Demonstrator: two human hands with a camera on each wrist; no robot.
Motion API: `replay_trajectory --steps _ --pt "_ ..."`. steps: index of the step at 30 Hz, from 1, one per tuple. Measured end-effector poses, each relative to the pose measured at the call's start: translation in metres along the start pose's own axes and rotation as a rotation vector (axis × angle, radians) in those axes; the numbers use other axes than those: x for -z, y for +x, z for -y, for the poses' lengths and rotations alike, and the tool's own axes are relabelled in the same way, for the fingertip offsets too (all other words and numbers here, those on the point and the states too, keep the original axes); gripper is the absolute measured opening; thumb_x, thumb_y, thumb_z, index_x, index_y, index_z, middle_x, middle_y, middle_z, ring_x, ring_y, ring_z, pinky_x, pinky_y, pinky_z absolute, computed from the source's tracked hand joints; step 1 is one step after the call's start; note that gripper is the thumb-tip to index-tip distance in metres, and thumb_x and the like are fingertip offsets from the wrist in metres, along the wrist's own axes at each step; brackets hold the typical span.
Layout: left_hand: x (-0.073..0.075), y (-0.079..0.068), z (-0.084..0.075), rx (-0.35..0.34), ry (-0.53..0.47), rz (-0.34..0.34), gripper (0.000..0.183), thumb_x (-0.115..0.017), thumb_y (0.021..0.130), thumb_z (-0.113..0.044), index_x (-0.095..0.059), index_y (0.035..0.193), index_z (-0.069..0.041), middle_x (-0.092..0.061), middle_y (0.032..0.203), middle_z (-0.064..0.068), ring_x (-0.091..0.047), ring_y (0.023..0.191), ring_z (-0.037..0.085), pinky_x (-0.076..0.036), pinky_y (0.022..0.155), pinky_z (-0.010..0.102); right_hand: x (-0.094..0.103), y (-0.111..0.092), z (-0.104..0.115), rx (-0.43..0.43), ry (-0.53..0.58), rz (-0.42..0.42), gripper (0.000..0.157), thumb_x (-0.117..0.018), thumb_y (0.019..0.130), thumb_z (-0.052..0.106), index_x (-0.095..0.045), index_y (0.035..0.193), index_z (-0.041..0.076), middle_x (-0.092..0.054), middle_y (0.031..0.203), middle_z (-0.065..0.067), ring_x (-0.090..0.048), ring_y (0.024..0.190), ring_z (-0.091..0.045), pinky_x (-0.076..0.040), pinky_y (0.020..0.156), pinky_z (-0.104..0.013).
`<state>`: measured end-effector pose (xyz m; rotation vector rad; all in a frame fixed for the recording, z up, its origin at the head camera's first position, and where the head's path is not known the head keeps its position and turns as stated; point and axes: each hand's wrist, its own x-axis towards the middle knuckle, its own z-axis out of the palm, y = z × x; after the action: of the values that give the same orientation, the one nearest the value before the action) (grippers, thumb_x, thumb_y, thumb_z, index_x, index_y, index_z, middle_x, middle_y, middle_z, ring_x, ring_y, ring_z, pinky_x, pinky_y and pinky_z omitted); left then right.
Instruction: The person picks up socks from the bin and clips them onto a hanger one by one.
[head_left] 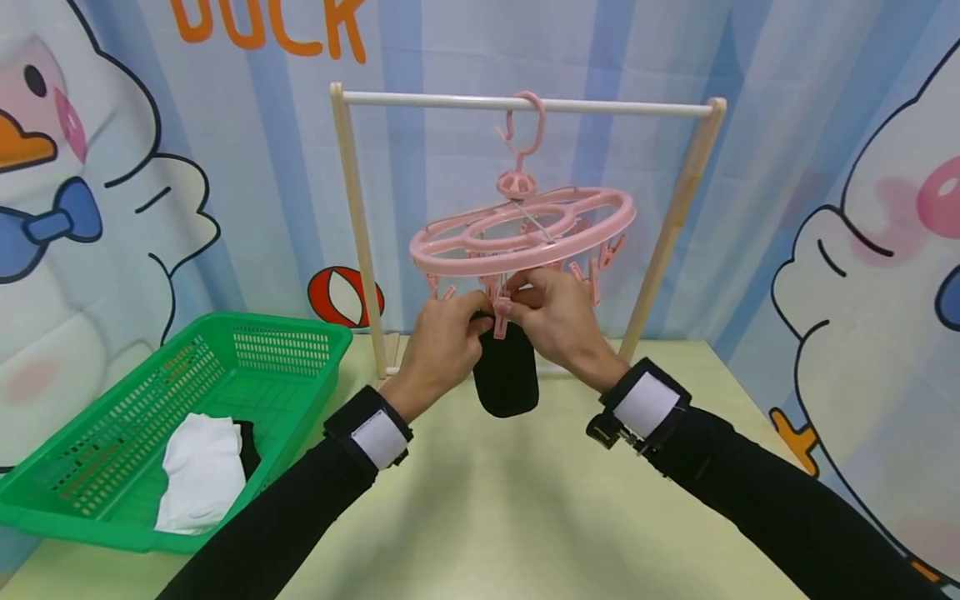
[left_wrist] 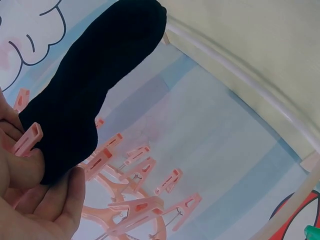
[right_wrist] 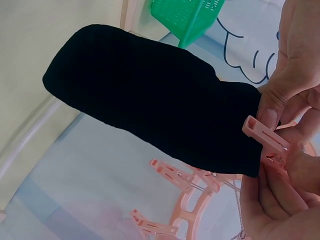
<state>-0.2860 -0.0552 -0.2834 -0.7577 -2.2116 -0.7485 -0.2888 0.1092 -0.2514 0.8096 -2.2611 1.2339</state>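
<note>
A black sock (head_left: 506,379) hangs toe down under the pink clip hanger (head_left: 522,229), its cuff at the level of both hands. My left hand (head_left: 448,337) pinches the cuff edge, the thumb lying on the fabric in the right wrist view. With thumb and fingers my right hand (head_left: 558,321) holds a pink clothespin (head_left: 501,321) of the hanger at the cuff. In the right wrist view the clothespin (right_wrist: 265,134) lies over the sock's cuff end (right_wrist: 235,125). From the left wrist the sock (left_wrist: 85,85) spans the upper left, partly covered by fingers.
Other pink clothespins (left_wrist: 137,212) dangle round the hanger's ring. The hanger hooks over a white rod (head_left: 442,101) on a wooden-sided stand (head_left: 358,225). On the table's left stands a green basket (head_left: 300,333) holding a white cloth item (head_left: 202,471) and a black one (head_left: 247,450).
</note>
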Motion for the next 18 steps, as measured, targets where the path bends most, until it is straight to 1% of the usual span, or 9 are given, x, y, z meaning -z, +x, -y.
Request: replay_trajectory --steps 3,5,7,9,10,12,15,18 --pt "-0.0005 0.0000 0.0004 0.009 0.003 0.000 0.009 -0.066 0.088 0.004 -0.070 0.092 -0.003 -0.069 0.076 0.006 -0.064 0.071 0.020 -0.046 0.095 0.050 0.0000 -0.0002 -0.0001 0.009 -0.006 0.010 0.007 -0.071 0.087 0.001 -0.066 0.090 -0.001 -0.070 0.097 -0.014 -0.069 0.087 -0.019 -0.057 0.076 -0.039" --pt "-0.0006 -0.0001 0.0006 0.007 0.006 0.002 0.009 -0.066 0.088 0.004 -0.069 0.092 -0.004 -0.069 0.076 0.006 -0.064 0.071 0.020 -0.041 0.100 0.053 -0.0003 -0.0003 -0.0003 0.006 -0.007 0.016 0.008 -0.072 0.087 0.002 -0.066 0.092 -0.002 -0.070 0.098 -0.015 -0.069 0.086 -0.018 -0.057 0.076 -0.039" --pt "-0.0005 -0.0003 0.0008 0.002 0.008 0.004 0.008 -0.066 0.089 0.003 -0.069 0.093 -0.004 -0.069 0.077 0.006 -0.063 0.071 0.019 -0.049 0.092 0.047 -0.0007 -0.0002 -0.0005 -0.002 0.005 0.024 0.010 -0.072 0.087 0.001 -0.066 0.093 -0.004 -0.070 0.097 -0.015 -0.069 0.086 -0.018 -0.057 0.076 -0.039" --pt "-0.0002 -0.0007 0.0012 -0.006 0.010 0.003 0.007 -0.067 0.089 0.002 -0.069 0.092 -0.003 -0.069 0.077 0.006 -0.061 0.067 0.016 -0.054 0.080 0.041 -0.0011 -0.0003 -0.0008 -0.011 0.010 0.030 0.011 -0.072 0.087 0.001 -0.066 0.094 -0.004 -0.071 0.096 -0.015 -0.069 0.085 -0.017 -0.058 0.075 -0.038" --pt "0.0002 -0.0010 0.0012 -0.010 0.013 0.005 0.006 -0.067 0.089 0.002 -0.069 0.092 -0.003 -0.069 0.077 0.006 -0.059 0.065 0.015 -0.054 0.073 0.038 -0.0013 -0.0004 -0.0009 -0.014 0.009 0.033 0.012 -0.072 0.087 0.001 -0.066 0.095 -0.005 -0.071 0.096 -0.015 -0.069 0.085 -0.016 -0.058 0.075 -0.038" --pt "0.0010 -0.0014 0.0014 -0.012 0.014 0.008 0.005 -0.067 0.089 0.001 -0.069 0.092 -0.003 -0.069 0.077 0.006 -0.056 0.061 0.014 -0.050 0.060 0.034 -0.0016 -0.0004 -0.0014 -0.015 0.010 0.037 0.013 -0.072 0.086 0.001 -0.066 0.096 -0.005 -0.071 0.096 -0.015 -0.069 0.085 -0.016 -0.058 0.075 -0.038" --pt "0.0037 -0.0020 0.0006 -0.006 0.030 0.003 0.006 -0.068 0.090 -0.002 -0.069 0.095 -0.004 -0.069 0.079 0.006 -0.056 0.061 0.014 -0.049 0.057 0.032 -0.0023 -0.0004 -0.0022 -0.009 0.016 0.039 0.015 -0.073 0.086 0.002 -0.066 0.097 -0.005 -0.071 0.096 -0.014 -0.069 0.086 -0.016 -0.058 0.075 -0.038" --pt "0.0081 -0.0023 -0.0009 -0.014 0.047 -0.038 0.009 -0.070 0.088 -0.003 -0.068 0.097 -0.005 -0.070 0.085 0.006 -0.061 0.069 0.016 -0.053 0.062 0.033 -0.0031 -0.0011 -0.0031 -0.013 0.020 0.043 0.017 -0.074 0.085 0.002 -0.067 0.100 -0.005 -0.071 0.097 -0.013 -0.069 0.086 -0.015 -0.057 0.076 -0.038"
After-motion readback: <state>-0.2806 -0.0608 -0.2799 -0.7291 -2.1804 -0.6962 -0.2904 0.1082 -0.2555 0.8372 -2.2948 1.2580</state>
